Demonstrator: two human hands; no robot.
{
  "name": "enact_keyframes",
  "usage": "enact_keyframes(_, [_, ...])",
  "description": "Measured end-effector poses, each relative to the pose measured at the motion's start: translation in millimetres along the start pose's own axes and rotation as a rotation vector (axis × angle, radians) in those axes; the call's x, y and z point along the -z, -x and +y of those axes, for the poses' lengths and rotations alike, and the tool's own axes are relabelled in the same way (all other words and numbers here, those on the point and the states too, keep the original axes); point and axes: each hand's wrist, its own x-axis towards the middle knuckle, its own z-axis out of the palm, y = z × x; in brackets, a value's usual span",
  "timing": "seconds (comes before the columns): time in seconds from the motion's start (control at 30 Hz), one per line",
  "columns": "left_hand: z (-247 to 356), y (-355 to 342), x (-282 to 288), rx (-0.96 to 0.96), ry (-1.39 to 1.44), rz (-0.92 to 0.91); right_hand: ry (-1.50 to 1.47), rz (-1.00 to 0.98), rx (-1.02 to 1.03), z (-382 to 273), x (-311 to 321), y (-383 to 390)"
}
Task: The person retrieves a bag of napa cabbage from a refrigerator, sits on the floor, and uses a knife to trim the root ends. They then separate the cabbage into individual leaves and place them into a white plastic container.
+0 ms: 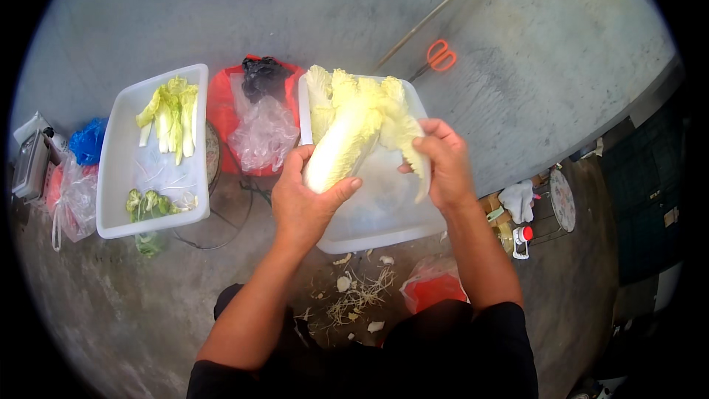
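A pale yellow napa cabbage is held over a white plastic tub. My left hand wraps round its white base end, thumb on the near side. My right hand pinches the edge of an outer cabbage leaf that bends away from the head on the right. That leaf still seems joined to the head near the top. Behind the head, another pale leaf rests against the tub's far left corner. My right fingertips are partly hidden behind the leaf.
Left stands a second white tub with leafy greens and small green vegetables. Between the tubs lie red and clear plastic bags. Orange-handled scissors lie beyond the right tub. Root scraps litter the floor beside a red bag.
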Motion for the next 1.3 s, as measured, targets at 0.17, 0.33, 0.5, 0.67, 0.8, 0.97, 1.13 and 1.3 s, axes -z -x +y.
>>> enact_keyframes(0.17, [12.3, -1.4, 11.3, 0.031, -0.123, -0.001, 0.144, 0.132, 0.166, -10.0, 35.4, -19.1])
enact_keyframes(0.33, [6.2, -5.8, 12.6, 0.236, 0.505, 0.063, 0.316, 0.317, 0.173, 24.6, 55.6, -60.6])
enact_keyframes(0.5, [11.6, -3.5, 9.1, 0.269, 0.597, 0.028, 0.97, 0.469, 0.196, 73.2, 60.2, -99.4])
enact_keyframes(0.67, [8.7, -4.6, 13.8, 0.25, 0.623, 0.036, 1.099, 0.375, 0.107, 87.7, 36.1, -116.3])
enact_keyframes(0.8, [11.9, -4.6, 14.4, 0.269, 0.646, 0.009, 1.193, 0.292, 0.089, 97.9, 35.8, -128.6])
enact_keyframes(0.97, [11.6, -0.5, 16.4, 0.253, 0.665, 0.015, 1.239, 0.288, 0.161, 108.8, 37.1, -125.3])
enact_keyframes(1.13, [12.9, 1.1, 17.0, 0.254, 0.665, 0.007, 1.328, 0.149, 0.288, 127.4, 39.4, -128.1])
enact_keyframes(1.3, [13.9, 1.6, 15.9, 0.248, 0.66, 0.003, 1.389, 0.084, 0.348, 144.6, 38.3, -128.5])
